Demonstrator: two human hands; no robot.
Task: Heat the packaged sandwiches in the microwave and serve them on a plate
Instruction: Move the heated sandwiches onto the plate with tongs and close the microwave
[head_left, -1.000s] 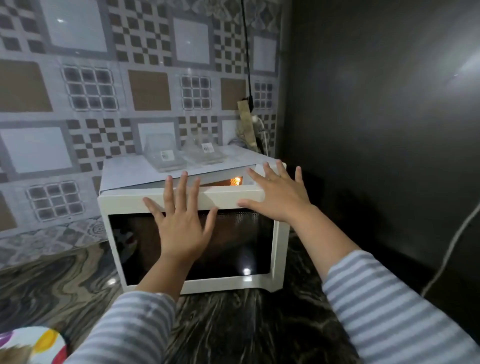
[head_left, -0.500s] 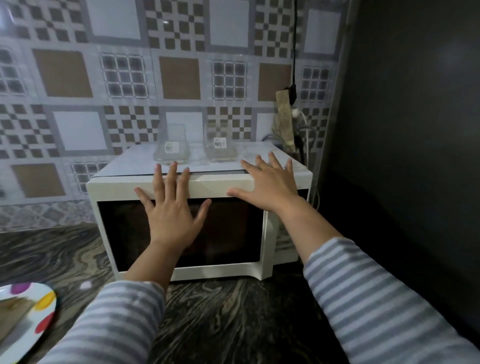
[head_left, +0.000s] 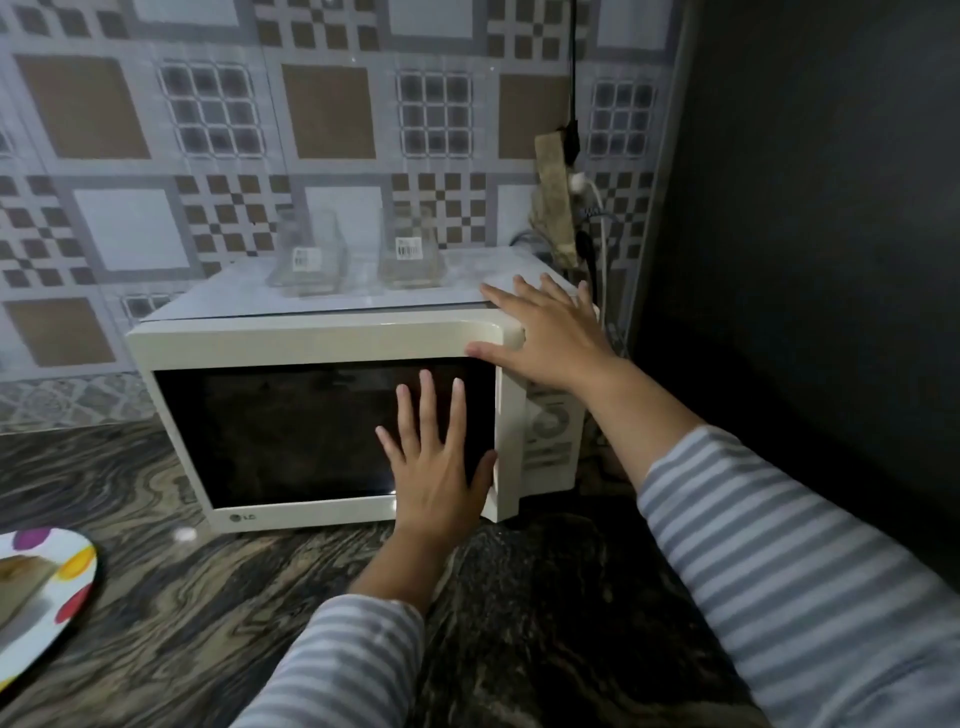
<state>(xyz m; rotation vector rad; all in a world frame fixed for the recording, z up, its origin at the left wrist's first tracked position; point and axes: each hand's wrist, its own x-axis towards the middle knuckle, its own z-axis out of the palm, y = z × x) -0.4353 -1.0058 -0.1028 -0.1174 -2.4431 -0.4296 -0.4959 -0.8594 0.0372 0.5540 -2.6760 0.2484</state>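
Microwave (head_left: 332, 343) is sitting on the tabletop (head_left: 519, 613) with both spread, empty grips pressing it, left hand (head_left: 435, 467) flat on the door, right hand (head_left: 550, 332) bracing the top corner, so an uneven shove risks sliding it backward.

The person wears a long-sleeved top with horizontal grey and pale blue-white stripes. The left sleeve (head_left: 337, 660) ends partway along the forearm, and the right sleeve (head_left: 789, 566) likewise. The left hand (head_left: 434, 467) and right hand (head_left: 550, 332) are bare, with no rings, watch or gloves showing.
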